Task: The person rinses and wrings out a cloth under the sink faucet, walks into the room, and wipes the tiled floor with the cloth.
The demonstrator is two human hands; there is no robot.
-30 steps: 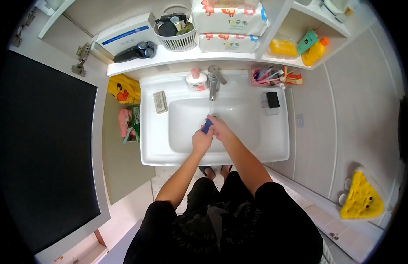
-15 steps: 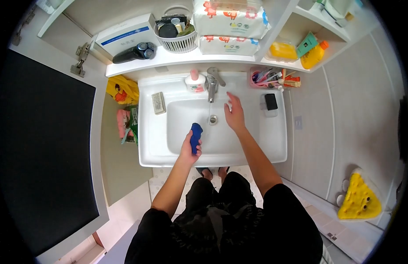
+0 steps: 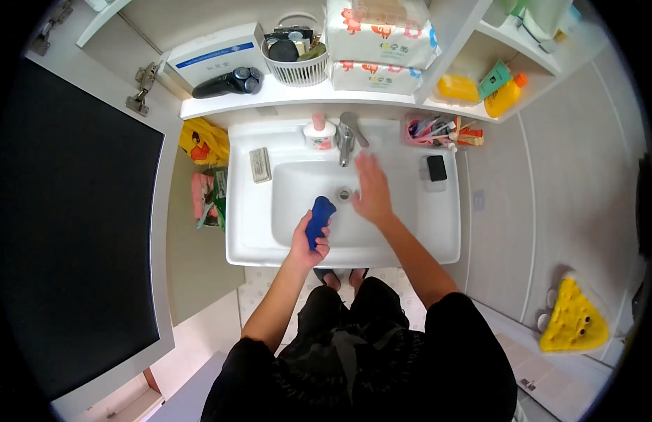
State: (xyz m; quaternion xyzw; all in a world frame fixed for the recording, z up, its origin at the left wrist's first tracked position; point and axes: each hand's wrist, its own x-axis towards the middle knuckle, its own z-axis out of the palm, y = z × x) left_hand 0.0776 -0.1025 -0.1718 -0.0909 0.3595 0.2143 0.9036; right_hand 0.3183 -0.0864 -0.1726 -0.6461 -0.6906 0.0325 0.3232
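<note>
My left hand [image 3: 309, 243] is closed around a bunched dark blue cloth [image 3: 320, 221], held over the front of the white washbasin [image 3: 245, 232]. The cloth's exact kind does not show. Over the right half of the bowl, my right hand [image 3: 372, 190] is open and somewhat blurred, fingers stretched toward the metal faucet [image 3: 345, 144]. Its fingertips lie near the end of the faucet's lever; whether they touch it I cannot tell. Below the spout sits the round drain [image 3: 344, 194]. A white pump bottle with a pink top [image 3: 319, 132] stands left of the faucet.
On the basin's left ledge lies a soap bar or brush-like block [image 3: 260, 164]; a small black-topped container [image 3: 435, 169] is at right. Behind it, a clear box [image 3: 428, 130] holds brushes. The shelf above carries a shaver [image 3: 231, 82], basket [image 3: 298, 70] and wipes packs [image 3: 382, 42].
My right hand has moved slightly left and its fingers are now blurred near the faucet lever. My left hand still grips the blue cloth, now tilted more to the right. The view has shifted slightly.
</note>
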